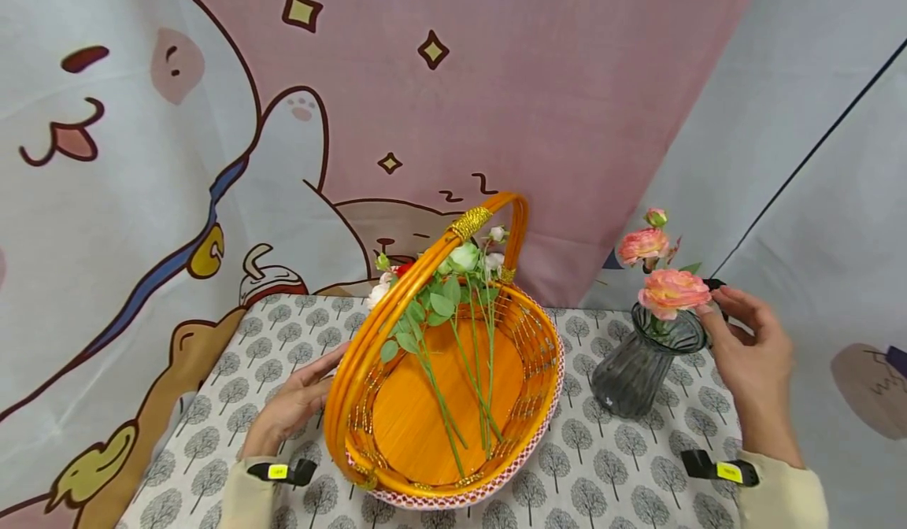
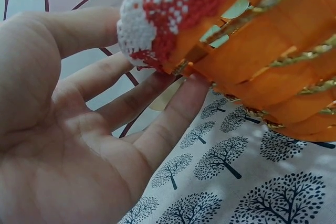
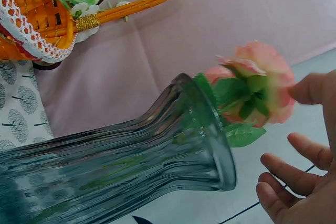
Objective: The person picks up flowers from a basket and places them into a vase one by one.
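Nearest me, the left hand [image 1: 294,407] is beside the big orange basket [image 1: 400,411] on the table [image 1: 567,482]. Its fingers are almost straight and a bit apart, and their tips touch the outside of the basket by the lacy edge. Its palm is turned in. Green stems [image 1: 476,368] lie in the basket, with a pale green bloom [image 1: 464,257] toward its far side.

On the right, the gray glass vase [image 1: 631,383] stands on the table, apart from the basket. A big pink flower [image 1: 671,293] sits at its mouth. I have the right hand [image 1: 754,356] up beside it. One tip, the thumb I think, touches the petals, and the other fingers are apart, holding nothing.

My guess is that the step in hand is making the pink flower sit nicely. I think the next move calls for a soft nudge, then coming away without bumping the glass.

Farthest off hangs a pink and white cloth [image 1: 567,80] with cartoon animals.
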